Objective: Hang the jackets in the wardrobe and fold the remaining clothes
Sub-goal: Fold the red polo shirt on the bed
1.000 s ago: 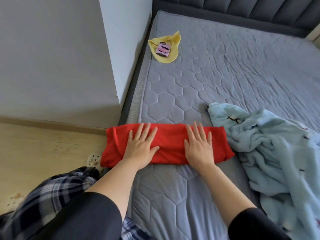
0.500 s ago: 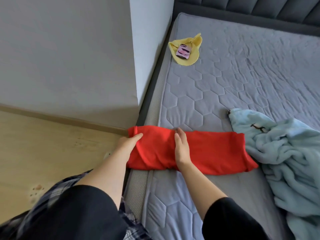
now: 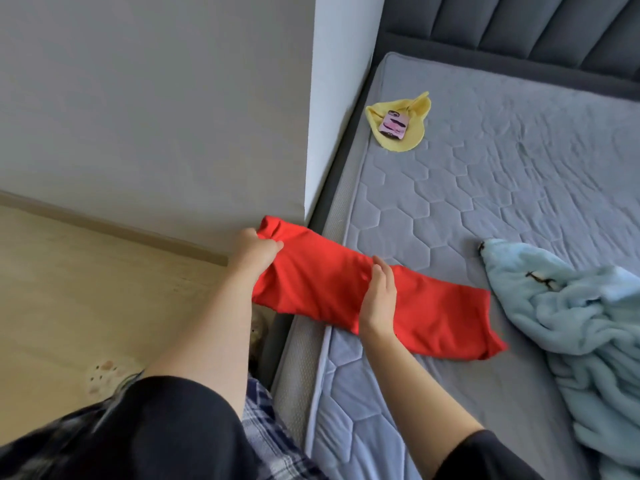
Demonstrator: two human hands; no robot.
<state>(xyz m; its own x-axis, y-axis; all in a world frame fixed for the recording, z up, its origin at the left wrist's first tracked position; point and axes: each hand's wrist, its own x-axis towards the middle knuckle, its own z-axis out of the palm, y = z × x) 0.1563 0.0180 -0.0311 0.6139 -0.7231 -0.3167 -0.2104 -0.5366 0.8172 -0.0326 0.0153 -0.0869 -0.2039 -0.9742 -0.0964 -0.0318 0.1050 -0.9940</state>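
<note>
We see red cloth, long axis ten to four o'clock; left hand clutches ten o'clock end, right hand flat on middle.

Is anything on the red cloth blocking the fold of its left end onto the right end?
Only the right hand, set edgewise across the middle of the red cloth. The left hand grips the left end. The blue blanket lies beside the right end, not on it.

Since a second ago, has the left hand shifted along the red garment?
Yes. The left hand went leftward past the mattress edge, now gripping the end of the red garment.
</note>
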